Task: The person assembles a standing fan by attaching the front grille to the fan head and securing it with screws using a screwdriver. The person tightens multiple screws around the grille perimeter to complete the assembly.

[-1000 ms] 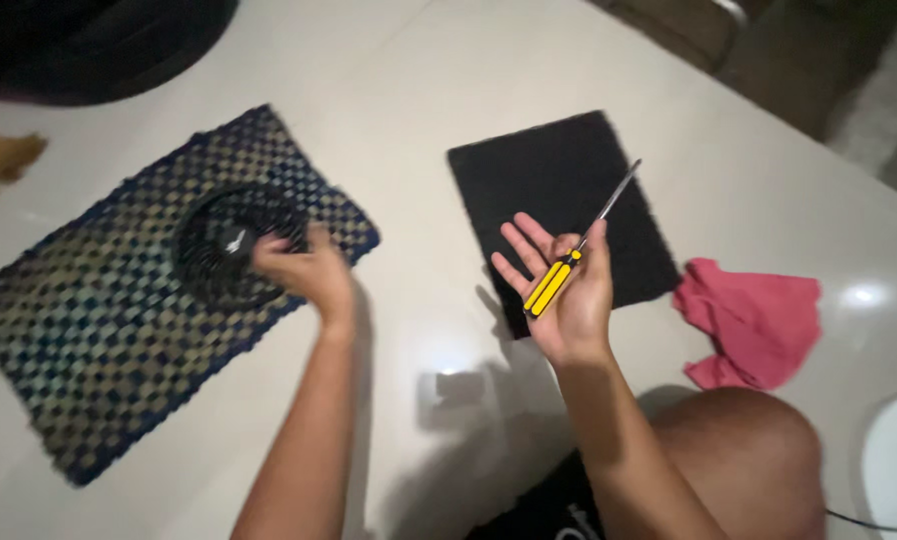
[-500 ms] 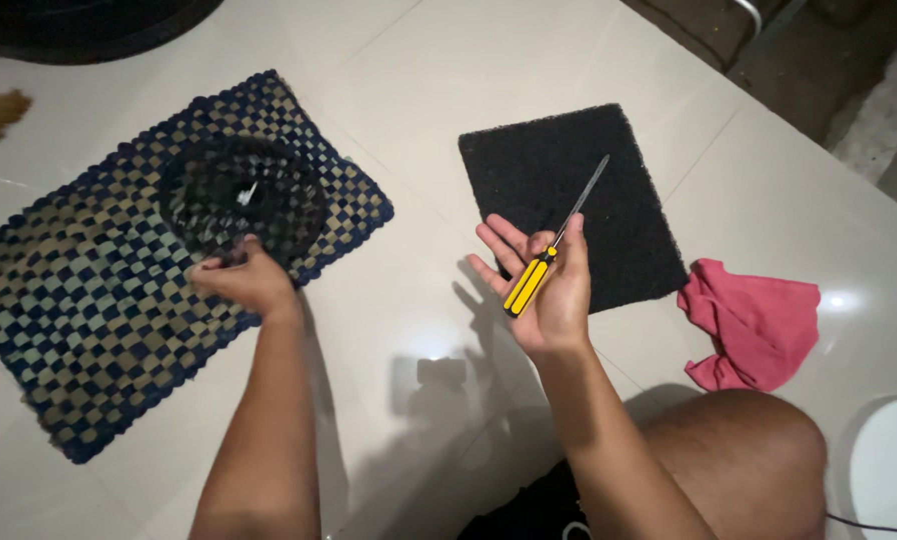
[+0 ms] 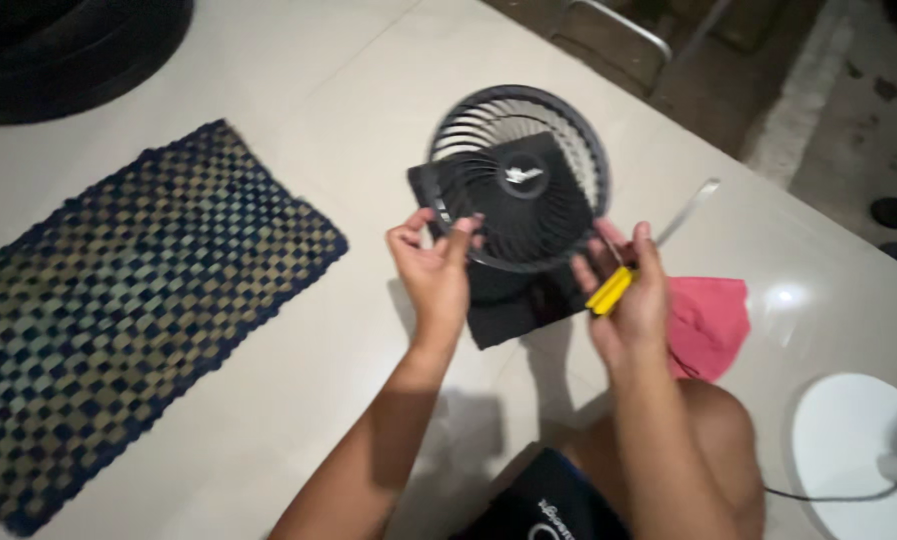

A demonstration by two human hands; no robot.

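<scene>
A round black fan grille (image 3: 519, 180) is held up over a black square mat (image 3: 499, 300), the left hand (image 3: 434, 265) pinching its near-left rim. The right hand (image 3: 629, 295) steadies its near-right edge while clasping a yellow-handled screwdriver (image 3: 619, 280). Left of the grille lies a checkered woven mat (image 3: 129, 310); right, a pink cloth (image 3: 709, 320).
</scene>
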